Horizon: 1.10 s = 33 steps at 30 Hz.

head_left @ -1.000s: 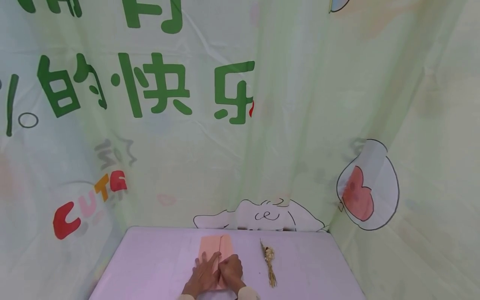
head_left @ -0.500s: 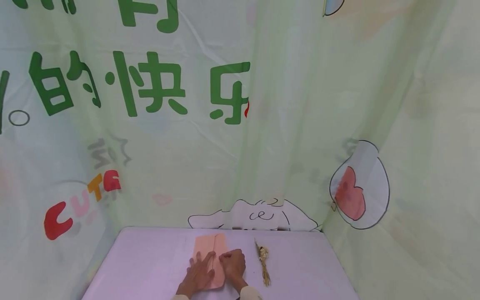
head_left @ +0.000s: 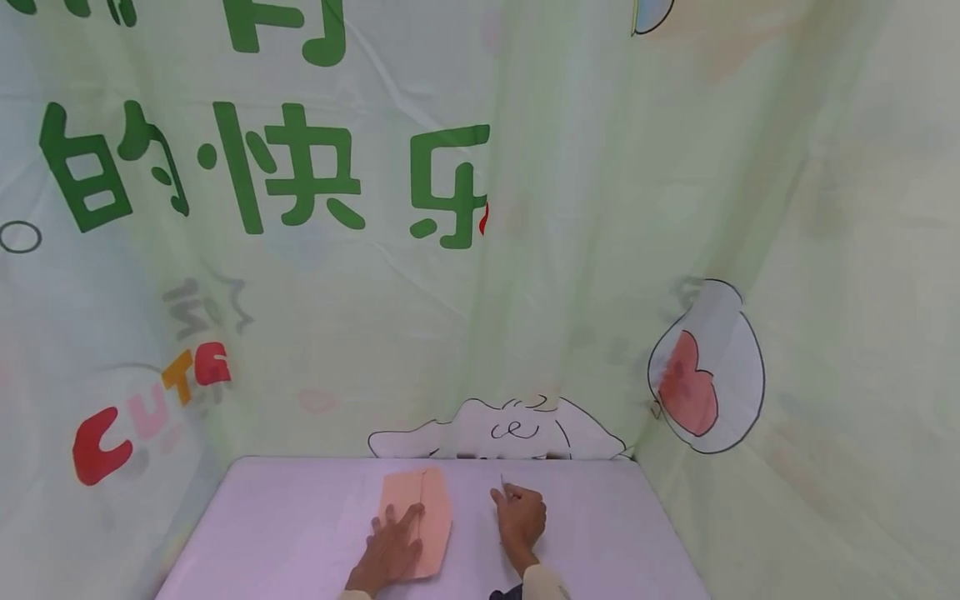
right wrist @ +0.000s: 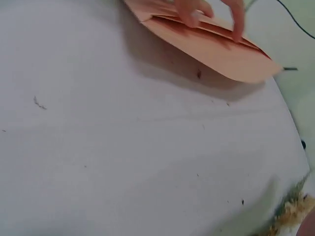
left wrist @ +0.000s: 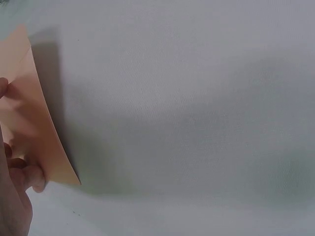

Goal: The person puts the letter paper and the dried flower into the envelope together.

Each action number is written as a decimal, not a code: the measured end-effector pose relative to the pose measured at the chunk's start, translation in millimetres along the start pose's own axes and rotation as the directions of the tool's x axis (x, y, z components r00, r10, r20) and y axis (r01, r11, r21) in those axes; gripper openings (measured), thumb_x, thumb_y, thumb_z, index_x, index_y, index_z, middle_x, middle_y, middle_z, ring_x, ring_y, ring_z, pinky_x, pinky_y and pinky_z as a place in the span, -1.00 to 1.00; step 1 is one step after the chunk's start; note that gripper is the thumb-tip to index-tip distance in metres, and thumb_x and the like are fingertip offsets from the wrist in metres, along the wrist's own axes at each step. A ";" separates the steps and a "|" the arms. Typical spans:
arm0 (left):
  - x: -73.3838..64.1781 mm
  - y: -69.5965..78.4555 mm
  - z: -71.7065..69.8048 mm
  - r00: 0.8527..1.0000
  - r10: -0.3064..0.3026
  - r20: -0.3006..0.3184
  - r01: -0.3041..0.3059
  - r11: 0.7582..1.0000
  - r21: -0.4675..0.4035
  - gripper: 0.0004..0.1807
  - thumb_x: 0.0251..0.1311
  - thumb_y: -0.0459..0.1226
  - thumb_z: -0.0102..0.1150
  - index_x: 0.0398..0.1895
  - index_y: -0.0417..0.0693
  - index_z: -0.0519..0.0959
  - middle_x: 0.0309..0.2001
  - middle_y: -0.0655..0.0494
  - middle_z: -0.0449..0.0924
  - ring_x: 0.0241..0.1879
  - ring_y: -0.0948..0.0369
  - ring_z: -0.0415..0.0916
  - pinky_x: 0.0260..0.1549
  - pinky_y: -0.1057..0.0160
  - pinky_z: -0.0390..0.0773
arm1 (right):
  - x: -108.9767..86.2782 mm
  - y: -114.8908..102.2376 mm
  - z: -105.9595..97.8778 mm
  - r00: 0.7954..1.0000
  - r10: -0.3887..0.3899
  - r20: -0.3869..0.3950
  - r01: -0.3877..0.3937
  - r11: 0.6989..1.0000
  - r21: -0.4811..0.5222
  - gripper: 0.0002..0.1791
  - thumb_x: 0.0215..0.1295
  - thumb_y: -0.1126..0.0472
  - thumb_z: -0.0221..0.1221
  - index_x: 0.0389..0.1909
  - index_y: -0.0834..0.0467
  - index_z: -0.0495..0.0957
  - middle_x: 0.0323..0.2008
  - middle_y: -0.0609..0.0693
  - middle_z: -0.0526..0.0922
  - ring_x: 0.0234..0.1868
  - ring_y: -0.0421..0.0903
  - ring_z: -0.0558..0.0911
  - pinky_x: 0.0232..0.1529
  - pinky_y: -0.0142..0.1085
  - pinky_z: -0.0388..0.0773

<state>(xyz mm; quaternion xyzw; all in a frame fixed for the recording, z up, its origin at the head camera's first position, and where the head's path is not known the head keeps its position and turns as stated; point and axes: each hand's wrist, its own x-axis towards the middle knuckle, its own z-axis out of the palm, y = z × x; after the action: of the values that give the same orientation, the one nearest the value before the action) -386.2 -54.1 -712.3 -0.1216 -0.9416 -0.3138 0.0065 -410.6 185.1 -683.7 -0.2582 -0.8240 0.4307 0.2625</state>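
Observation:
My left hand (head_left: pixel 392 540) lies spread on a folded pink paper sheet (head_left: pixel 437 533), which looks like an envelope with a lengthwise seam. The right wrist view shows fingertips (right wrist: pixel 238 27) on the paper beside its raised folded edge, and its near edge bows off the table. My right hand (head_left: pixel 520 521) is over the small dried flower bunch (right wrist: pixel 293 214), fingers bent and thumb apart to the left. In the head view it hides nearly all of the bunch; only a thin tip (head_left: pixel 503 481) shows above. I cannot tell whether the fingers grip it.
Both hands are over a pale lilac table (head_left: pixel 300 517). Small dark crumbs (right wrist: pixel 39 103) lie scattered on it. A printed curtain (head_left: pixel 337 333) hangs behind and at both sides of the table. A thin dark line (right wrist: pixel 295 18) shows beyond the table edge.
My right hand has left the pink paper's right side and moved right, over the dried flowers. The left hand stays on the paper. The head view has swung slightly right.

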 end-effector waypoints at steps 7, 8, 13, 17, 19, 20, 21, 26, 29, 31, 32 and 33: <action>-1.2 -1.1 2.5 1.000 -0.001 -0.025 0.001 1.000 0.026 -0.43 0.32 -0.21 0.32 0.39 0.19 0.47 0.41 -0.65 0.35 0.14 -0.54 0.46 -0.12 -0.51 0.53 | 12.2 22.9 -17.3 0.995 0.090 -0.040 -0.091 0.996 -0.015 -0.58 0.05 0.22 0.64 -0.08 0.29 0.83 -0.18 0.30 0.85 -0.14 0.30 0.77 -0.10 0.15 0.57; -1.3 0.7 -0.1 1.000 -0.018 0.001 0.018 1.000 0.017 -0.44 0.33 -0.22 0.32 0.39 0.17 0.48 0.44 -0.67 0.32 0.18 -0.57 0.43 -0.06 -0.54 0.52 | 12.4 26.6 -18.1 0.995 0.095 -0.032 -0.096 0.995 -0.026 -0.57 0.05 0.21 0.64 -0.07 0.30 0.83 -0.19 0.30 0.84 -0.18 0.27 0.75 -0.15 0.11 0.55; -1.1 -2.5 3.6 1.000 -0.009 -0.004 0.009 1.000 0.003 -0.44 0.34 -0.21 0.29 0.41 0.16 0.47 0.44 -0.68 0.31 0.16 -0.59 0.42 -0.07 -0.56 0.50 | 12.9 42.5 -18.5 0.995 0.091 -0.030 -0.093 0.993 -0.074 -0.53 0.00 0.18 0.66 -0.06 0.29 0.83 -0.27 0.28 0.82 -0.29 0.21 0.72 -0.25 0.06 0.51; -1.6 -5.5 6.2 0.999 0.030 -0.038 -0.030 1.000 -0.003 -0.43 0.31 -0.22 0.27 0.40 0.14 0.46 0.38 -0.68 0.35 0.07 -0.55 0.43 -0.17 -0.54 0.50 | 11.0 49.6 -19.6 0.996 0.080 -0.026 -0.082 0.991 -0.106 -0.56 -0.02 0.17 0.67 -0.12 0.30 0.84 -0.28 0.30 0.83 -0.27 0.27 0.75 -0.22 0.14 0.56; -1.4 -5.8 5.9 0.999 0.033 -0.042 -0.033 0.999 -0.001 -0.43 0.30 -0.22 0.27 0.39 0.14 0.47 0.38 -0.67 0.36 0.06 -0.52 0.44 -0.20 -0.51 0.50 | 8.7 51.9 -19.9 0.996 0.093 -0.007 -0.093 0.989 -0.115 -0.58 0.01 0.18 0.65 -0.13 0.32 0.83 -0.25 0.31 0.83 -0.21 0.31 0.76 -0.18 0.16 0.57; -1.4 -5.3 5.2 0.999 0.030 -0.038 -0.030 1.000 0.000 -0.43 0.29 -0.21 0.28 0.39 0.14 0.47 0.38 -0.67 0.36 0.06 -0.50 0.44 -0.20 -0.49 0.51 | 7.7 53.0 -20.1 0.995 0.099 0.002 -0.098 0.988 -0.122 -0.59 0.02 0.19 0.65 -0.14 0.33 0.83 -0.23 0.32 0.83 -0.18 0.32 0.76 -0.17 0.17 0.57; -1.3 -4.8 4.4 0.999 0.019 -0.031 -0.020 1.000 -0.006 -0.42 0.30 -0.21 0.29 0.40 0.15 0.48 0.39 -0.66 0.36 0.07 -0.49 0.44 -0.17 -0.48 0.52 | 6.7 54.0 -20.2 0.995 0.104 0.007 -0.102 0.987 -0.124 -0.60 0.03 0.19 0.64 -0.14 0.33 0.83 -0.21 0.33 0.83 -0.16 0.34 0.76 -0.15 0.18 0.57; 0.8 -4.0 4.4 1.000 -0.007 0.002 0.007 1.000 0.024 -0.42 0.32 -0.18 0.30 0.41 0.20 0.47 0.41 -0.60 0.35 0.10 -0.43 0.44 -0.16 -0.40 0.53 | 3.3 60.5 -19.2 0.994 0.111 0.014 -0.108 0.985 -0.136 -0.67 0.06 0.20 0.59 -0.21 0.34 0.83 -0.20 0.34 0.84 -0.14 0.36 0.78 -0.12 0.21 0.60; 1.5 -4.4 5.0 1.000 -0.010 0.005 0.010 0.999 0.030 -0.42 0.32 -0.18 0.31 0.41 0.19 0.47 0.42 -0.61 0.35 0.11 -0.45 0.45 -0.15 -0.42 0.53 | 2.5 63.7 -18.4 0.993 0.112 0.022 -0.107 0.984 -0.145 -0.71 0.08 0.21 0.57 -0.26 0.34 0.82 -0.22 0.33 0.84 -0.16 0.35 0.79 -0.12 0.22 0.61; 1.6 -4.3 4.8 1.000 -0.017 0.010 0.017 1.000 0.026 -0.42 0.33 -0.18 0.31 0.42 0.19 0.47 0.43 -0.61 0.33 0.15 -0.48 0.44 -0.11 -0.46 0.53 | 2.4 65.2 -17.8 0.993 0.116 0.029 -0.111 0.982 -0.152 -0.73 0.09 0.22 0.57 -0.28 0.34 0.82 -0.24 0.32 0.84 -0.17 0.34 0.79 -0.13 0.21 0.61; 1.6 -3.9 4.1 1.000 -0.020 0.012 0.020 1.000 0.023 -0.42 0.33 -0.17 0.30 0.42 0.18 0.47 0.44 -0.62 0.32 0.17 -0.50 0.44 -0.09 -0.48 0.53 | 2.3 65.8 -17.5 0.992 0.120 0.032 -0.114 0.981 -0.156 -0.73 0.09 0.23 0.57 -0.29 0.34 0.82 -0.25 0.31 0.84 -0.18 0.33 0.79 -0.13 0.20 0.61; 1.6 -3.4 3.5 1.000 -0.024 0.015 0.023 1.000 0.020 -0.42 0.33 -0.17 0.30 0.42 0.18 0.46 0.45 -0.62 0.31 0.19 -0.51 0.43 -0.08 -0.49 0.52 | 2.4 65.9 -17.4 0.992 0.123 0.033 -0.116 0.980 -0.159 -0.74 0.08 0.23 0.58 -0.30 0.34 0.82 -0.27 0.30 0.84 -0.19 0.32 0.79 -0.15 0.20 0.60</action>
<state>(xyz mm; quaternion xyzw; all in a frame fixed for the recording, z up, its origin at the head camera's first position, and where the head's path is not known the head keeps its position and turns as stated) -388.3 -54.4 -716.9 -0.1129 -0.9462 -0.3033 -0.0033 -387.8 229.4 -730.4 -0.3176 -0.8438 0.3850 0.1974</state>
